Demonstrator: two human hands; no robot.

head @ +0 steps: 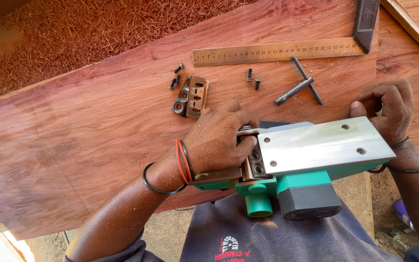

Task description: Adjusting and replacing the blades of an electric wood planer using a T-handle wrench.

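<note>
— what's in your hands here?

— an upturned green electric planer (287, 179), sole plate (323, 145) facing up, lying across the near edge of the red wooden plank (83, 145) and against my lap. my left hand (219, 140) is curled over the blade drum (254, 157) at the middle of the tool, fingers bent down onto the slot and touching it. my right hand (386, 111) is closed in a loose fist at the far end of the plate; i cannot tell whether it has hold of anything

— and on the board?

— just beyond my left hand lie two blade clamp plates (191, 96) with small black screws (177, 76) around them. further right, two more screws (253, 78), a t-shaped socket wrench (299, 87) and a steel try square (277, 50). red wood shavings (73, 39) are heaped behind the plank
</note>
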